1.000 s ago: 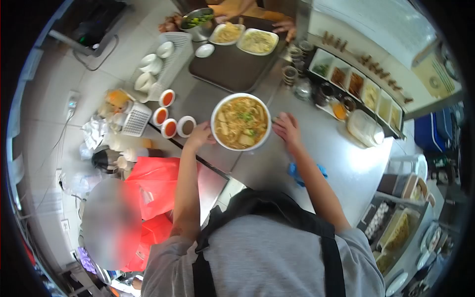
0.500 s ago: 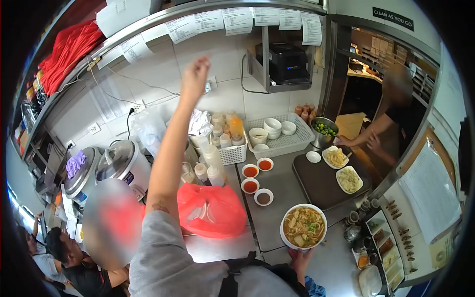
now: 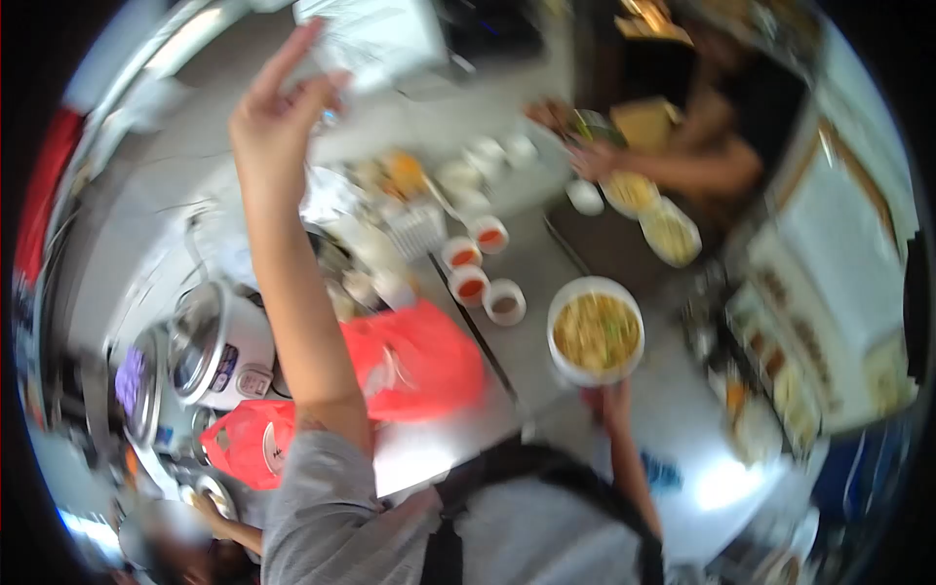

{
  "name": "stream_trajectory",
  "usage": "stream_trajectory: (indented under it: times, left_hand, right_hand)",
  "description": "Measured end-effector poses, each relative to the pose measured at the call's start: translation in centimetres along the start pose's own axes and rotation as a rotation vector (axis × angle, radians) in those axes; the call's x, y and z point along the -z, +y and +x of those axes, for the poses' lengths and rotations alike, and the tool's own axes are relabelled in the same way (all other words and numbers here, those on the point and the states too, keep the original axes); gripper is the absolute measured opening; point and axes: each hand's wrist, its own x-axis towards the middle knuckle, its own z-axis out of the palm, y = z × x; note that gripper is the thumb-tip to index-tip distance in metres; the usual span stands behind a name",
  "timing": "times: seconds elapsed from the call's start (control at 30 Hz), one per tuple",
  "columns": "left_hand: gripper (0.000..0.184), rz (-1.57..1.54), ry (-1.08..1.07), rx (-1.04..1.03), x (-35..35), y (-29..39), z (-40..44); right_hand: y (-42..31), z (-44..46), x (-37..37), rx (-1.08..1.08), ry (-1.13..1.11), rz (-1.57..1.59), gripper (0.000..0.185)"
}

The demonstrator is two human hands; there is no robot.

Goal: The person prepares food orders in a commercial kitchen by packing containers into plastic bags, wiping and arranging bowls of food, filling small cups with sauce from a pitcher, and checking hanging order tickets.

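My left hand [image 3: 285, 107] is raised high at the upper left, index finger and thumb apart, with nothing visible between them. Just beyond it is a blurred white sheet of paper [image 3: 385, 44]; I cannot tell whether the fingertips touch it. My right hand [image 3: 606, 395] grips the near underside of a white bowl [image 3: 583, 378] filled with noodle soup [image 3: 593, 333], partly hidden beneath it. Left of the bowl, small sauce dishes hold red sauce [image 3: 470, 288] and brown sauce [image 3: 503, 304].
A dark tray [image 3: 575, 229] carries two white food dishes [image 3: 671, 232]. Across the counter, another person's hands [image 3: 595, 156] reach near a small white dish [image 3: 585, 198]. Red plastic bags [image 3: 419, 361] lie on the left, near a rice cooker [image 3: 219, 346]. Condiment containers [image 3: 780, 361] line the right side.
The view has swung and blurred. My left hand now appears farther left and higher, its fingers more spread. The soup bowl appears higher in view. The other person's hands have shifted left over the counter.
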Motion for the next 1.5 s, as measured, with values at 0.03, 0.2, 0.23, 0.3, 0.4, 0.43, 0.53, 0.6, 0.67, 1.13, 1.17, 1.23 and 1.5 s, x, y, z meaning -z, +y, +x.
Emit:
stream_trajectory:
  times: [0.03, 0.2, 0.23, 0.3, 0.4, 0.43, 0.53, 0.6, 0.67, 1.13, 1.17, 1.23, 1.5]
  left_hand:
    - [0.044, -0.039, -0.067, 0.201, -5.4, 1.9, -6.3]
    - [0.049, -0.588, -0.844, 0.653, -25.2, -2.3, -36.6]
    - [0.046, -0.506, -0.921, 0.712, -26.9, -3.2, -40.7]
    - [0.044, -0.348, -0.968, 0.429, -27.7, -4.6, -44.9]
    - [0.043, -0.176, -0.988, 0.125, -28.6, -5.9, -46.5]
    - [0.044, -0.127, -0.994, 0.041, -29.0, -6.5, -46.8]
    - [0.053, -0.091, -1.070, 0.037, -29.7, -7.3, -46.9]
    - [0.058, -0.077, -1.104, 0.012, -29.9, -7.7, -46.5]
    - [0.059, -0.085, -1.116, 0.008, -29.9, -7.7, -46.1]
    - [0.058, -0.027, -1.115, -0.011, -29.6, -7.3, -45.8]
    - [0.054, 0.025, -1.084, -0.001, -29.4, -6.5, -45.8]
    - [0.041, -0.341, -1.149, 0.422, -28.4, -4.6, -44.7]
    - [0.038, 0.027, -0.434, -0.208, -16.5, -4.4, -15.8]
  right_hand:
    - [0.6, 0.0, 1.5, -0.029, 0.082, -0.154, 0.054]
    - [-5.2, -5.2, 6.6, 0.186, 0.840, -0.344, 0.025]
    - [-5.3, -6.2, 8.3, 0.211, 0.886, -0.383, 0.023]
    - [-5.7, -7.7, 9.8, 0.289, 0.935, -0.461, 0.019]
    - [-6.7, -8.5, 7.7, 0.307, 0.635, -0.870, 0.010]
    - [-6.7, -8.6, 7.5, 0.314, 0.579, -1.000, 0.010]
    - [-6.4, -8.2, 7.3, 0.321, 0.465, -1.233, 0.012]
    - [-6.3, -8.0, 7.4, 0.332, 0.468, -1.312, 0.010]
    - [-6.1, -7.5, 7.5, 0.371, 0.450, -1.369, 0.008]
    - [-9.9, -13.2, 11.6, 0.327, 0.489, -1.442, 0.011]
    - [-10.4, -14.7, 10.8, 0.257, 0.478, -1.443, 0.017]
    - [-9.9, -17.1, 9.5, 0.041, 0.302, -1.436, 0.028]
    - [-5.1, -13.9, 9.5, 0.151, -0.167, -1.208, 0.017]
